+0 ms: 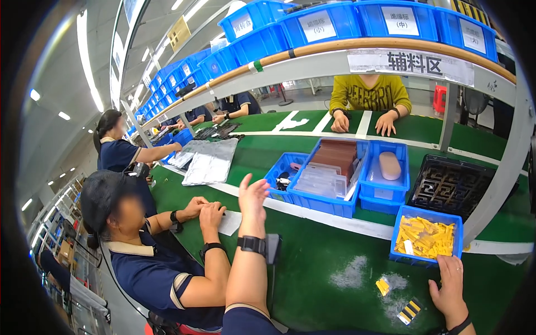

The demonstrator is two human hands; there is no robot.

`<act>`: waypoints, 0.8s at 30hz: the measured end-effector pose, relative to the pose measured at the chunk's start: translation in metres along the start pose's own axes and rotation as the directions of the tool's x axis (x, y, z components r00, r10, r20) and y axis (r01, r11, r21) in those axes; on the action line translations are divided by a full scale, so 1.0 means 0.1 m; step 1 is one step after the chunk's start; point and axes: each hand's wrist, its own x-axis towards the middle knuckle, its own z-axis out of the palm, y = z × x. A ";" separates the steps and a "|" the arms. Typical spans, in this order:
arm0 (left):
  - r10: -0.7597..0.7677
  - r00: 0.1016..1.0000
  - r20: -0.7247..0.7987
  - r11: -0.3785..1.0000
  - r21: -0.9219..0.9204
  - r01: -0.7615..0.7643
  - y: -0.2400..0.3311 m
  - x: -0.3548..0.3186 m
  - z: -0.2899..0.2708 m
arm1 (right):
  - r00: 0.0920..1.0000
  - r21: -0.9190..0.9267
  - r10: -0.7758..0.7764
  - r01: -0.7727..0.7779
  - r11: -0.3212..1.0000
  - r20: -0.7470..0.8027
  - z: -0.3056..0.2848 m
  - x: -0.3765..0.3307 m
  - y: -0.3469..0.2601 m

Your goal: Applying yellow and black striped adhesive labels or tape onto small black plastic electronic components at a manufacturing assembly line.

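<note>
My left hand (253, 200) is raised over the green table, its fingers apart and nothing in them. At the right, my right hand (449, 287) rests with fingers stretched out, the fingertips by the near corner of a blue bin (397, 258). That bin is heaped with small flat yellow pieces (427, 237). To the left of my right hand lie a small yellow piece (382, 286) and a card with black and yellow stripes (409, 312). Patches of whitish crumbs or dust (350, 272) are scattered around them on the green tabletop (312, 251).
A co-worker (151, 245) sits close on my left, both hands over a white sheet (229, 223). Ahead stand a blue bin of brown and clear sheets (321, 202), another blue bin (384, 192) and a black tray (451, 184). A shelf rail (312, 47) crosses above.
</note>
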 end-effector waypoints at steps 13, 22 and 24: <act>0.332 0.750 0.572 0.522 0.551 -0.651 -0.61 -0.86 0.49 | 1.000 -0.023 -0.013 0.014 1.000 0.011 -0.02 0.02 -0.01; 0.350 0.697 0.626 0.346 0.605 -0.717 -0.73 -0.77 0.38 | 0.999 -0.023 -0.031 0.032 0.999 0.004 -0.01 0.02 0.02; 0.325 0.690 0.647 0.327 0.608 -0.724 -0.75 -0.78 0.37 | 0.999 -0.021 -0.034 0.034 0.999 0.002 0.00 0.02 0.02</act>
